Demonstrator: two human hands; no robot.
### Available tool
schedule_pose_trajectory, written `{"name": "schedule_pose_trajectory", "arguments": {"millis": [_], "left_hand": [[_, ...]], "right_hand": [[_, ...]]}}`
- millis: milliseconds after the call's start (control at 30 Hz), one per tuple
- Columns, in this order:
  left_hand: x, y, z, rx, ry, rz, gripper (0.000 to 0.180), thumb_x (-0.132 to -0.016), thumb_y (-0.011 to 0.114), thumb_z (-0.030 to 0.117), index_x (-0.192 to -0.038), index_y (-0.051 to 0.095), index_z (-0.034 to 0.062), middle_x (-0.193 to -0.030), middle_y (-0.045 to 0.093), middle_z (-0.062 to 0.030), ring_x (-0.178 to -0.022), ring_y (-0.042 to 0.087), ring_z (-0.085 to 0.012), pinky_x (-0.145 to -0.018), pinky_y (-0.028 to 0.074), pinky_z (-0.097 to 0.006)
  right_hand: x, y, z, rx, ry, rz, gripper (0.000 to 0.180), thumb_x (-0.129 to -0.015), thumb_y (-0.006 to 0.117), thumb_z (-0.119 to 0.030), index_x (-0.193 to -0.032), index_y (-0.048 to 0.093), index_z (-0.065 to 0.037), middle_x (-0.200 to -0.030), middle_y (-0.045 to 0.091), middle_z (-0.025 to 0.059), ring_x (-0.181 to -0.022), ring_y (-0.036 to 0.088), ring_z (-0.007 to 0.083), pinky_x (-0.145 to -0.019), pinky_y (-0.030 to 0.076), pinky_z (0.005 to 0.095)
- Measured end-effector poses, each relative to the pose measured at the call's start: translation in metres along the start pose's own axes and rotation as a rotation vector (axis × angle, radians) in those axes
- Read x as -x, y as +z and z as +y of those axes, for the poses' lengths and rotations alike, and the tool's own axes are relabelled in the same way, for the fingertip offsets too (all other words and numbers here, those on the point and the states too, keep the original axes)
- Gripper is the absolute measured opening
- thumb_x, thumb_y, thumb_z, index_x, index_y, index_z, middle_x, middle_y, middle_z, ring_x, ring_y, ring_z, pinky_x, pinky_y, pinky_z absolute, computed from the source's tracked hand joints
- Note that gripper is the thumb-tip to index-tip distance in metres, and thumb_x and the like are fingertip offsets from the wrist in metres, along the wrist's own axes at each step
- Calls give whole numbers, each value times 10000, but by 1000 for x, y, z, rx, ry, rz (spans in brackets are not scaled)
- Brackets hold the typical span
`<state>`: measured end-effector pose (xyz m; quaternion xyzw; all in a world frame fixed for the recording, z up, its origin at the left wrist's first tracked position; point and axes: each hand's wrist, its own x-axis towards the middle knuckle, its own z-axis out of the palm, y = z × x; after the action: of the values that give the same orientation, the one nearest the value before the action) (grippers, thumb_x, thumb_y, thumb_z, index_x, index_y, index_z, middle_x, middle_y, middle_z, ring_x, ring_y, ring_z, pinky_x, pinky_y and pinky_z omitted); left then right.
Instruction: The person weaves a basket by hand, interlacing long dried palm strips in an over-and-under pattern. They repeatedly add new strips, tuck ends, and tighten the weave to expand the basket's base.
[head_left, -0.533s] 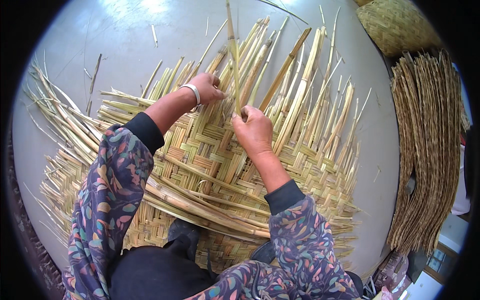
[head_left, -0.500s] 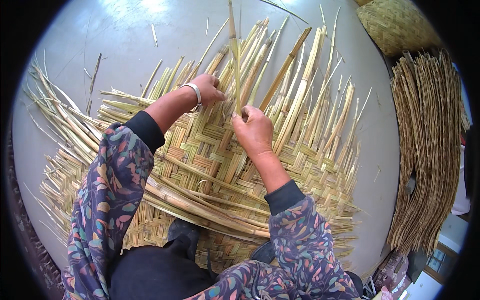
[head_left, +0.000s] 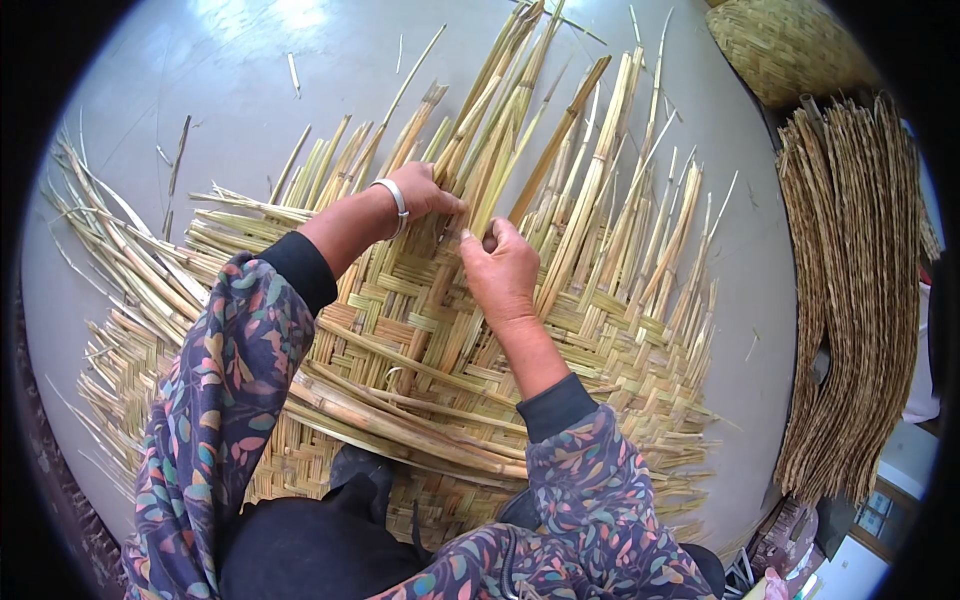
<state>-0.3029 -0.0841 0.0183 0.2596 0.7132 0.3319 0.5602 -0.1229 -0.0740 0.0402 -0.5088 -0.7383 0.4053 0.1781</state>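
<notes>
Head view | left hand: fingers closed on long strips | right hand: pale strip finger-pinched | woven mat: strips best kept flat, evenly taut

The bare left hand curls rightward at the frame's upper centre; the bare right hand pinches just below.

L hand now nearer R hand vs. 0.5 s ago; strip bundle reaches higher.
</notes>
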Motion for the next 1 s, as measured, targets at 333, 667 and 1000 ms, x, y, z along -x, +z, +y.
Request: {"name": "schedule_pose_trajectory", "arguments": {"millis": [333, 667, 1000], "left_hand": [[23, 2, -13, 531, 100, -68, 419, -769, 769, 42, -1134, 571, -20, -1005, 685, -102, -842, 683, -197, -766, 570, -339], [29, -26, 4, 604, 284, -246, 420, -860, 678, 50, -1264, 568, 17, -1125, 660, -63, -998, 638, -168, -918, 502, -318], [40, -35, -35, 625, 178, 267, 266, -887, 612, 25, -1149, 655, 19, -1036, 694, -88, -916, 680, -176, -791, 569, -302]], "right_hand": [[-10, 15, 17, -87, 86, -36, 182, -847, 679, -157, -909, 623, 4, -660, 631, 65, -566, 621, 125, -534, 515, 305], [-39, -16, 5, 189, -194, -506, 334, -823, 678, -233, -1069, 643, -10, -924, 684, 200, -853, 662, 324, -781, 500, 398], [-49, -10, 5, 268, -225, -539, 340, -831, 692, -220, -1056, 620, 25, -951, 686, 185, -863, 671, 295, -796, 518, 373]]}}
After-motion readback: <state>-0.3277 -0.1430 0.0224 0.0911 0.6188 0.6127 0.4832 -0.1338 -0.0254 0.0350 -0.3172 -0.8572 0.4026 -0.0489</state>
